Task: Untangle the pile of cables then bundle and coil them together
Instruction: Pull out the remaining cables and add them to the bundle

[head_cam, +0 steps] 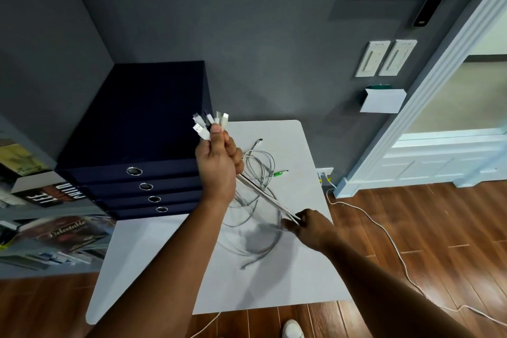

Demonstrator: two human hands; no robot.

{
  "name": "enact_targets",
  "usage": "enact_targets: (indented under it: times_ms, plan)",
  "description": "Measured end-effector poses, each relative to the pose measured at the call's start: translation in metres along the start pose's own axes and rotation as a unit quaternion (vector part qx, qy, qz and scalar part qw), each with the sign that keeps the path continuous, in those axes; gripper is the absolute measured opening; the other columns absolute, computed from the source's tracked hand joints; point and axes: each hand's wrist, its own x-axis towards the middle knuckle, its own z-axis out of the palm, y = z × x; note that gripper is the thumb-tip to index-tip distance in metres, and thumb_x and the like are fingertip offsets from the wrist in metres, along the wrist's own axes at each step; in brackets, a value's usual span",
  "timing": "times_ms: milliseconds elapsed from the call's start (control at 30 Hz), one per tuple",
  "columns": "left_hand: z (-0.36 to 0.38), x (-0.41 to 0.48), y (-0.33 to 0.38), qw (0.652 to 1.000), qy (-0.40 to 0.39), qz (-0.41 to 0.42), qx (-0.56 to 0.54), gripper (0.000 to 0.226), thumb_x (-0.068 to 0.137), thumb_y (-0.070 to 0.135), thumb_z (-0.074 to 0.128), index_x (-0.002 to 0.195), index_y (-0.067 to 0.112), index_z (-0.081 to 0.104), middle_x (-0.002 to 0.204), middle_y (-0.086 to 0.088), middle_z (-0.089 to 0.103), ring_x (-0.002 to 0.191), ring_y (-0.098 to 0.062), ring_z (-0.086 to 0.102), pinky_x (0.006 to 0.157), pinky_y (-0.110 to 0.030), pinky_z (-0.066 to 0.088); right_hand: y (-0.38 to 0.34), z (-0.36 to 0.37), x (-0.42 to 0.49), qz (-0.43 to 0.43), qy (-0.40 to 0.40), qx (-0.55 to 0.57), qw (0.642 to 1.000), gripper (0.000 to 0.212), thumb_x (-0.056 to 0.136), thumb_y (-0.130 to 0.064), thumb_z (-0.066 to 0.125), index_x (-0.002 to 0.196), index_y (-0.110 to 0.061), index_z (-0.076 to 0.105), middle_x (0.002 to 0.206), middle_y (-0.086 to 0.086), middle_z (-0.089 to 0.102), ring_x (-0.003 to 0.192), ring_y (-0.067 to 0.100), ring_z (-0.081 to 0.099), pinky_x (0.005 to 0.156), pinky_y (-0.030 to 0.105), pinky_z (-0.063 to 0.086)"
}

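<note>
Stacked binders (131, 173) far left on the table (153, 255). Left hand (218, 164) raised, fist closed round the cables (260, 195) just below their plugs (210, 122). Strands run taut down-right to the right hand (310, 228), fingers pinching them. Slack loops lie on the table between and under both hands.

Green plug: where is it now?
Head view: the green plug lies on the white table, just right of the loose cable loops and of the raised left hand, toward the table's far right edge.
</note>
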Motion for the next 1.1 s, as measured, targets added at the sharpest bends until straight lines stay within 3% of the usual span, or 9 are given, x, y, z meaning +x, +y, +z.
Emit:
enact_targets:
  times_ms: [133, 400, 533, 600, 700, 800, 900, 1000, 1100]
  plan:
    - [-0.005, 0.006, 0.016, 1.0, 0.009, 0.027, -0.01, 0.043, 0.108, 0.033, 0.038, 0.068, 0.019, 0.038, 0.052, 0.009, 0.025, 0.043, -0.007, 0.018, 0.042, -0.015, 0.015, 0.007, -0.003, 0.005, 0.001, -0.019, 0.083, 0.996, 0.059, 0.088, -0.057, 0.062, 0.056, -0.015, 0.035, 0.044, -0.003, 0.034, 0.045, 0.012, 0.029, 0.051, 0.032, 0.028]
    - [-0.052, 0.01, 0.022, 0.994, 0.046, 0.096, -0.008, 0.042, 0.109, 0.034, 0.037, 0.069, 0.021, 0.035, 0.057, 0.005, 0.023, 0.047, -0.009, 0.016, 0.044, -0.018, 0.015, -0.015, -0.007, 0.01, -0.047, -0.066, 0.14, 0.987, 0.06, 0.078, -0.059, 0.072, 0.057, -0.018, 0.034, 0.052, -0.007, 0.029, 0.051, 0.011, 0.026, 0.048, 0.022, 0.023]
    - [-0.107, 0.004, 0.022, 0.985, 0.087, 0.147, -0.026, 0.043, 0.107, 0.031, 0.037, 0.066, 0.021, 0.029, 0.057, 0.004, 0.021, 0.047, -0.01, 0.014, 0.045, -0.018, 0.016, -0.034, 0.003, 0.005, -0.135, -0.077, 0.135, 0.979, 0.053, 0.09, -0.059, 0.057, 0.067, -0.013, 0.041, 0.058, -0.008, 0.036, 0.058, 0.007, 0.037, 0.061, 0.032, 0.034]
    - [-0.138, 0.002, 0.023, 0.98, 0.11, 0.164, -0.026, 0.041, 0.1, 0.02, 0.037, 0.06, 0.025, 0.036, 0.053, 0.008, 0.027, 0.045, -0.008, 0.018, 0.044, -0.016, 0.017, -0.047, 0.014, 0.001, -0.161, -0.105, 0.126, 0.973, 0.031, 0.098, -0.046, 0.052, 0.073, -0.027, 0.052, 0.063, -0.013, 0.05, 0.063, 0.003, 0.047, 0.069, 0.029, 0.04]
    - [-0.179, 0.003, 0.022, 0.973, 0.171, 0.156, -0.01, 0.026, 0.088, 0.014, 0.037, 0.064, 0.023, 0.042, 0.052, 0.012, 0.035, 0.045, -0.007, 0.026, 0.045, -0.017, 0.023, -0.066, 0.034, -0.004, -0.201, -0.123, 0.063, 0.97, 0.02, 0.102, -0.039, 0.043, 0.101, -0.026, 0.059, 0.091, -0.005, 0.066, 0.087, 0.016, 0.061, 0.085, 0.037, 0.046]
    - [-0.217, 0.005, 0.013, 0.962, 0.227, 0.14, 0.06, 0.02, 0.085, 0.006, 0.035, 0.079, 0.022, 0.045, 0.059, 0.012, 0.044, 0.051, -0.006, 0.036, 0.048, -0.019, 0.035, -0.082, 0.057, -0.007, -0.245, -0.13, -0.024, 0.96, 0.025, 0.104, -0.031, 0.039, 0.114, -0.012, 0.051, 0.106, 0.01, 0.064, 0.097, 0.027, 0.061, 0.082, 0.032, 0.041]
    - [-0.262, 0.01, -0.003, 0.937, 0.234, 0.088, 0.242, 0.033, 0.098, -0.005, 0.036, 0.087, 0.025, 0.04, 0.078, 0.007, 0.047, 0.066, -0.001, 0.049, 0.071, -0.028, 0.045, -0.093, 0.074, -0.011, -0.262, -0.132, -0.061, 0.954, 0.024, 0.104, -0.03, 0.038, 0.113, -0.011, 0.051, 0.107, 0.011, 0.065, 0.097, 0.029, 0.061, 0.077, 0.027, 0.04]
    - [-0.308, 0.016, -0.016, 0.913, 0.209, -0.005, 0.35, 0.023, 0.1, -0.007, 0.038, 0.1, 0.016, 0.042, 0.091, -0.007, 0.049, 0.082, -0.026, 0.056, 0.083, -0.05, 0.042, -0.094, 0.089, -0.011, -0.254, -0.126, -0.132, 0.95, 0.029, 0.105, -0.037, 0.032, 0.114, -0.014, 0.047, 0.101, 0.013, 0.068, 0.091, 0.035, 0.064, 0.074, 0.037, 0.047]
    - [-0.332, 0.011, -0.02, 0.85, 0.181, -0.083, 0.488, 0.01, 0.102, 0.004, 0.046, 0.111, 0.002, 0.041, 0.101, -0.015, 0.051, 0.094, -0.034, 0.052, 0.083, -0.043, 0.038, -0.097, 0.103, -0.011, -0.261, -0.121, -0.192, 0.938, 0.032, 0.105, -0.038, 0.027, 0.119, -0.015, 0.045, 0.103, 0.015, 0.069, 0.092, 0.039, 0.065, 0.072, 0.038, 0.046]
